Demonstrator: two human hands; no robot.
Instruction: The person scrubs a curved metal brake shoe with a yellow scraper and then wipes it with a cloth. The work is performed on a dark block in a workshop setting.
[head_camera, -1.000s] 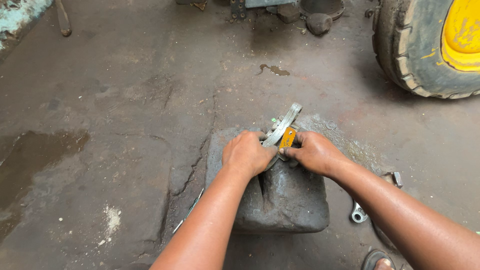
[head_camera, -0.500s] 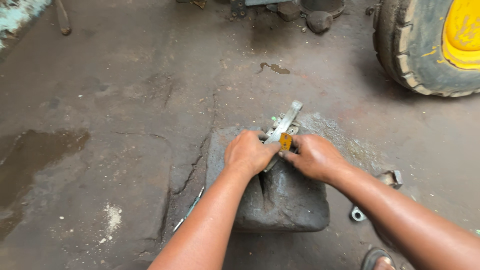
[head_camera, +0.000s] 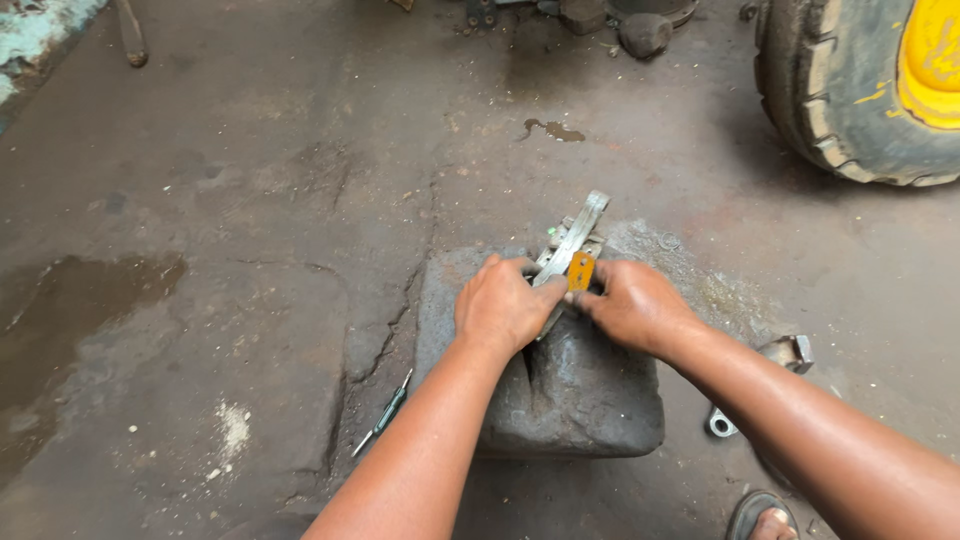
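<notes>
Left hand (head_camera: 503, 305) and right hand (head_camera: 634, 303) fingers pinching grey metal bracket (head_camera: 572, 243) with orange rectangular tag (head_camera: 580, 271) atop stone block (head_camera: 565, 385)

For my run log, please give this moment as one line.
left hand: on metal strip | right hand: pinching orange piece | support: stone block

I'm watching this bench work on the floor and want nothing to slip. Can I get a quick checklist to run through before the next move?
1. Left hand grips the metal strip: ok.
2. Right hand at the small orange piece: ok.
3. Strip rests on the stone block: ok.
4. Block sits flat on the floor: ok.
5. How tight the orange piece sits on the strip: cannot tell.
6. Loose screwdriver and wrench beside the block: not ok.
</notes>
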